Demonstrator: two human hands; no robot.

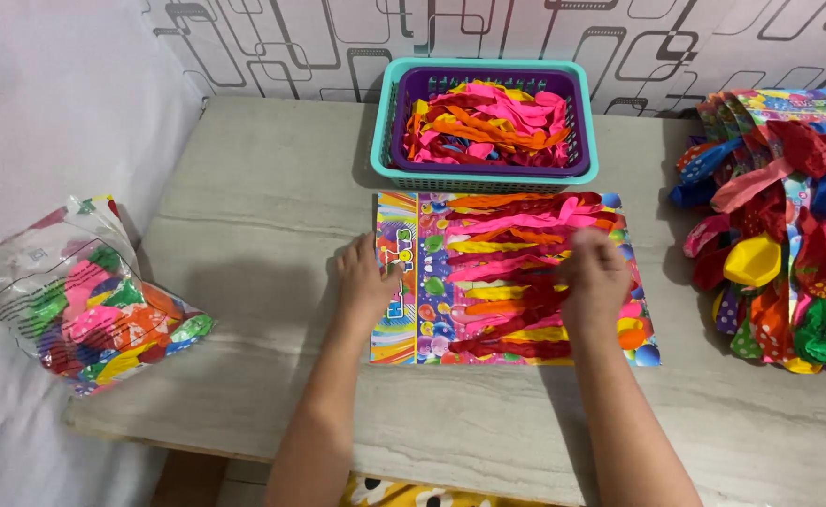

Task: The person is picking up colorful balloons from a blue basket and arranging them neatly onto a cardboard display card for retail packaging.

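A colourful printed card (396, 329) lies flat on the grey table, with rows of long uninflated balloons (507, 246) fixed across it in pink, orange, yellow and red. My left hand (366, 280) rests flat on the card's left edge, fingers spread. My right hand (593, 282) hovers over the middle rows with fingers pinched on a long balloon on the card. Behind the card stands a teal basket (484, 178) with a purple basket inside, holding several loose long balloons (488, 127).
A clear plastic bag of mixed round balloons (84, 305) lies at the table's left edge. A pile of balloon cards with round balloons (784, 244) fills the right side. A patterned wall (338, 47) backs the table (262, 197).
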